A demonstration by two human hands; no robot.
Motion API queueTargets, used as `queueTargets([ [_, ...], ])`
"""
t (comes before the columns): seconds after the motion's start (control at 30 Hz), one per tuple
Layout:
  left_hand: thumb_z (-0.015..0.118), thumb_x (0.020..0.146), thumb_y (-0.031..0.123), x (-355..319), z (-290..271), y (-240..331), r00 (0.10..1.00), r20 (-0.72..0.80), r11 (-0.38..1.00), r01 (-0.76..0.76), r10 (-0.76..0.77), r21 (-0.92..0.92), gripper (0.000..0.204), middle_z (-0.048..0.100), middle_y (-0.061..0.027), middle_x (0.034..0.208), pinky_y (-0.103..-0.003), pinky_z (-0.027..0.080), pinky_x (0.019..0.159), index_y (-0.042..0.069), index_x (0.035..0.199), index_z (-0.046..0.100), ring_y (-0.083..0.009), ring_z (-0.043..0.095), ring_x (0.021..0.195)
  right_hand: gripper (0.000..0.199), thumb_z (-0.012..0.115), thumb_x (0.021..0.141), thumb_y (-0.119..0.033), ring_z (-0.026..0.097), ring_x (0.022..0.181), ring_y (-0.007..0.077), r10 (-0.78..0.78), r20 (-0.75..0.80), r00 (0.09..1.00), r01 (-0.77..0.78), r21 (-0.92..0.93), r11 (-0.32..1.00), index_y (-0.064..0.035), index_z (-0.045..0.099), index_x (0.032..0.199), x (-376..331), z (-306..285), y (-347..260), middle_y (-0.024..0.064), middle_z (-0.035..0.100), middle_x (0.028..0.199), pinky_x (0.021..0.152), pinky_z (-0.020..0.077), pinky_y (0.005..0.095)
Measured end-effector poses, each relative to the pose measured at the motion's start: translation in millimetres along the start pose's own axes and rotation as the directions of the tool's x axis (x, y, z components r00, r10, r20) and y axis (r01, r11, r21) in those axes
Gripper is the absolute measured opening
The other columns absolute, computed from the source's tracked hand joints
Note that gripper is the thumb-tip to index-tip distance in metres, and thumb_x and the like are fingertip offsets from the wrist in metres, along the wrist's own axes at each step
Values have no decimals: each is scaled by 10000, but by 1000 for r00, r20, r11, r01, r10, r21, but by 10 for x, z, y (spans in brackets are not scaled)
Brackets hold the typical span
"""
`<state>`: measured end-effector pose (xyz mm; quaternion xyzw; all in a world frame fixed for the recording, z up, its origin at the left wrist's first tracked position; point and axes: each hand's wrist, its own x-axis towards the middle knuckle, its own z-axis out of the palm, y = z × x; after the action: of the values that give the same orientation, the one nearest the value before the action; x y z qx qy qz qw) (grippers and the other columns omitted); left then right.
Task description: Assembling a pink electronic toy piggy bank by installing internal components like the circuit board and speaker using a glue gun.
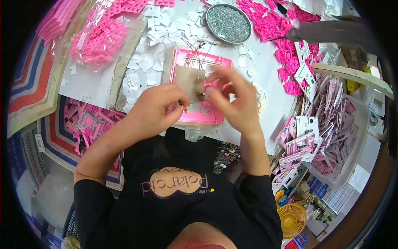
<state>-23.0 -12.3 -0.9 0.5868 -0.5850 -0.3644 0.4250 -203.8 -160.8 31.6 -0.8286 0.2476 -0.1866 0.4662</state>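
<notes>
A pink plastic toy case (177, 62) lies in front of me on a pale block, with a brown-grey board (188, 81) across its middle. Thin red and black wires (192, 58) stick up at its far end. Over the board's left edge, my left hand (159, 106) is closed in a pinch; a tiny thing shows at its fingertips, too small to name. My right hand (236, 97) hovers at the board's right side, thumb and forefinger bent and apart, slightly blurred. Near its thumb a small metal part (201, 94) sits on the board's edge.
A round tin of small screws (229, 24) stands beyond the case. White paper squares (143, 79) lie to the left, pink plastic parts (286, 62) to the right. An electric screwdriver (331, 32) hangs at upper right. A clear tub (356, 137) holds printed panels.
</notes>
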Motion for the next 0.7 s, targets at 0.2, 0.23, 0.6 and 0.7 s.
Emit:
queueTargets([
  [0.2, 692, 861, -6, -6, -20, 92, 930, 79, 908, 367, -358, -202, 178, 589, -31, 778, -261, 393, 547, 35, 994, 580, -53, 492, 633, 501, 741, 816, -3, 596, 691, 135, -63, 263, 963, 54, 41, 998, -68, 642, 1303, 22, 162, 14, 56, 699, 940, 628, 493, 271],
  [0.23, 679, 879, -12, -30, 16, 75, 939, 49, 881, 337, -340, -332, 200, 601, -18, 817, -227, 387, 563, 37, 1032, 561, -33, 500, 663, 512, 744, 816, -8, 593, 688, 143, -55, 271, 961, 43, 52, 998, -72, 638, 1312, 33, 174, 29, 56, 695, 941, 625, 490, 275],
  [0.6, 636, 946, 5, -182, 52, 21, 913, 24, 753, 350, -406, -557, 150, 709, -57, 906, -200, 481, 650, -33, 1091, 639, -38, 629, 771, 124, 754, 858, -82, 563, 648, 128, -86, 325, 942, 59, 91, 994, -41, 653, 916, 71, 160, 73, 41, 624, 796, 575, 447, 278],
  [0.7, 648, 950, 48, -175, 30, 76, 922, -22, 858, 350, -386, -376, 142, 715, -66, 825, -226, 489, 641, -47, 1038, 706, -49, 624, 721, 140, 750, 871, -119, 566, 616, 125, -83, 302, 950, 82, 15, 997, -35, 640, 888, 71, 204, 76, 42, 615, 759, 556, 444, 278],
])
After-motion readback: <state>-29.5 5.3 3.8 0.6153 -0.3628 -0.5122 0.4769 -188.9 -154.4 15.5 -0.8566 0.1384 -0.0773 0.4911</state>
